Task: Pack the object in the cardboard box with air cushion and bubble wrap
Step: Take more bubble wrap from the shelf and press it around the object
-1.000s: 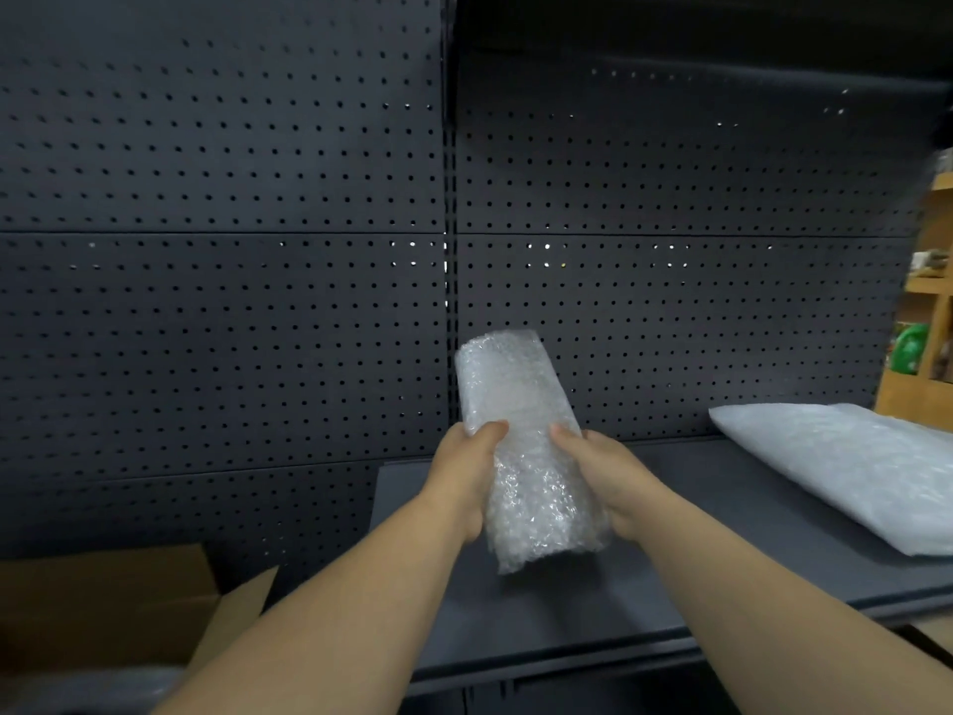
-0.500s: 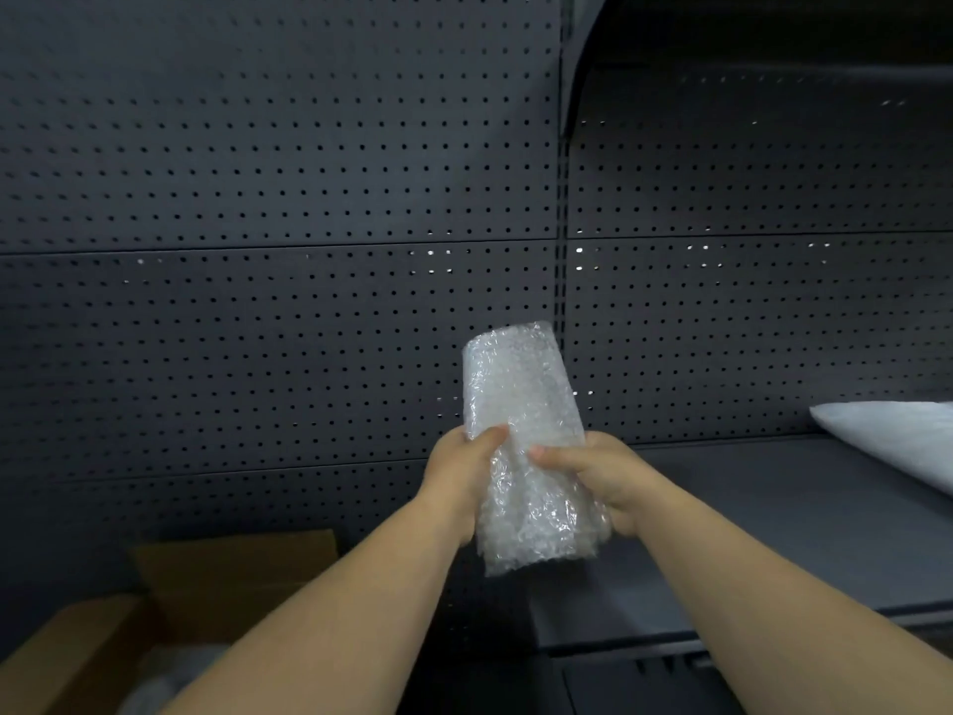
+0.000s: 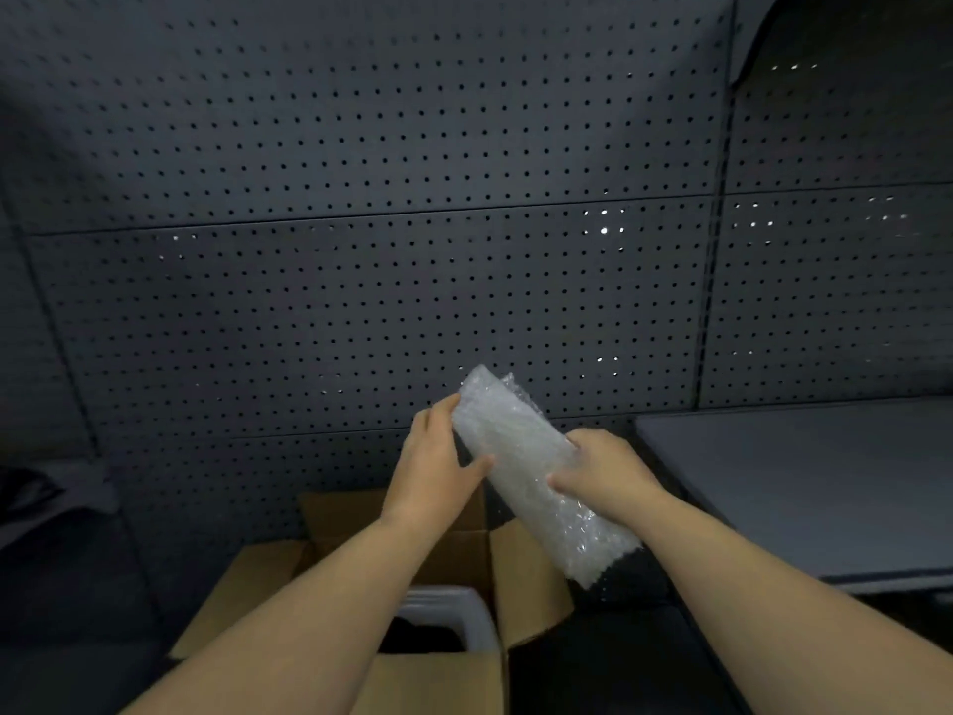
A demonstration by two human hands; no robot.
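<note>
Both hands held the bubble-wrapped bundle (image 3: 536, 474), tilted, in the air above the open cardboard box (image 3: 521, 575). Left hand (image 3: 436, 469) pinched its upper end; right hand (image 3: 606, 469) wrapped round the middle. Grey worktop (image 3: 804, 487) to my right

Single head view, close, facing forward-down over forearms toward pegboard wall (image 3: 361, 281).
</note>
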